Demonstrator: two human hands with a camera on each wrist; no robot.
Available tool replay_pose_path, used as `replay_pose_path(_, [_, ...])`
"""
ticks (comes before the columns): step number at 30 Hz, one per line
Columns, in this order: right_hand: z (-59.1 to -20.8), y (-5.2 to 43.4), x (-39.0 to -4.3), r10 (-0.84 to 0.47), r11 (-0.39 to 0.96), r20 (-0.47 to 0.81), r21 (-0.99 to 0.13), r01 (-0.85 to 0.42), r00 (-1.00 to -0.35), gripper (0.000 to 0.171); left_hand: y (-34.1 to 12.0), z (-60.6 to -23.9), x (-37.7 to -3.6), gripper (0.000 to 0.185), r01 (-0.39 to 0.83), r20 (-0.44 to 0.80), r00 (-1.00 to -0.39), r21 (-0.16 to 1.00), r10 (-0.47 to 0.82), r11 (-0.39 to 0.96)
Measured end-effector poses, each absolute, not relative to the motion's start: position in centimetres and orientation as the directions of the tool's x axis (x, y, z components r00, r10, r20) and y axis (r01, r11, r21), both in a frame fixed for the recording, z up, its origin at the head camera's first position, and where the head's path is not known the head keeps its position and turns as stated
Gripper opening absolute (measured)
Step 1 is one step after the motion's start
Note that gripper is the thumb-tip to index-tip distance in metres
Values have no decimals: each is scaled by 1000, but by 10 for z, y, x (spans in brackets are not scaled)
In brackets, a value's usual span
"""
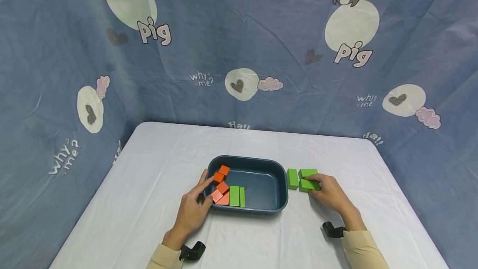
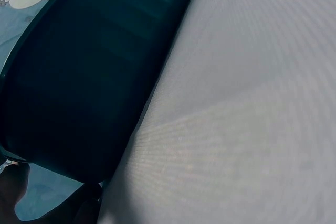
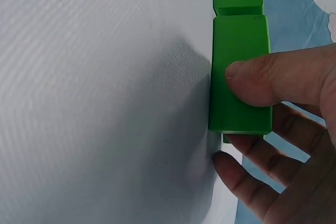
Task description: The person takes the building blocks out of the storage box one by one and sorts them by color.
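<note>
On the table stands a dark blue tray (image 1: 257,211). My left hand (image 1: 192,211) rests against its left end, fingers spread and touching the rim. Several orange blocks (image 1: 224,170) lie in the tray's left part, beside two green blocks (image 1: 234,196) along the front wall. To the right of the tray, my right hand (image 1: 330,192) pinches a green block (image 3: 239,98) with its thumb on the near face and fingers behind. Another green block (image 1: 308,172) lies just behind it, and a third green block (image 1: 293,179) sits between these and the tray.
A white cloth (image 1: 157,152) covers the table. Behind and at the sides hangs a blue printed curtain (image 1: 201,24). Each wrist wears a black mount, the left mount (image 1: 192,251) and the right mount (image 1: 332,229).
</note>
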State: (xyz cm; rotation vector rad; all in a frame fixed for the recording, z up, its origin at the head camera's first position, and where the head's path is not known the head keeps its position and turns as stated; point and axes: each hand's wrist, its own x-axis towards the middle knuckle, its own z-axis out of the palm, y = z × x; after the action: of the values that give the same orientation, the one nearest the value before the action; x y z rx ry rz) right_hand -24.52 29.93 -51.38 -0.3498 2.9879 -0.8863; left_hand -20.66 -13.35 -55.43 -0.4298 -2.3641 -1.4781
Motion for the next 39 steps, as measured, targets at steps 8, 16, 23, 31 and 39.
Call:
replay_pose_path(8, [-513,299,-247,-218,818,62,-532,-217,-974,38,-133,-556,-205,51,413,420,-904,807,81,423])
replay_pose_path(16, [-512,301,-246,-206,820,50,-536,-200,-977,37,-132,-555,-206,49,427,434,-897,802,82,419])
replay_pose_path(23, [-511,301,-243,-194,832,28,-525,-179,-981,39,-134,-554,-207,49,418,424,-902,806,84,419])
replay_pose_path(31, [-495,302,-242,-184,823,81,-533,-199,-980,43,-135,-555,-206,48,424,433,-898,801,81,422])
replay_pose_path(39, [-476,298,-244,-137,766,202,-600,-233,-970,43,-135,-555,-207,48,419,421,-903,814,89,403])
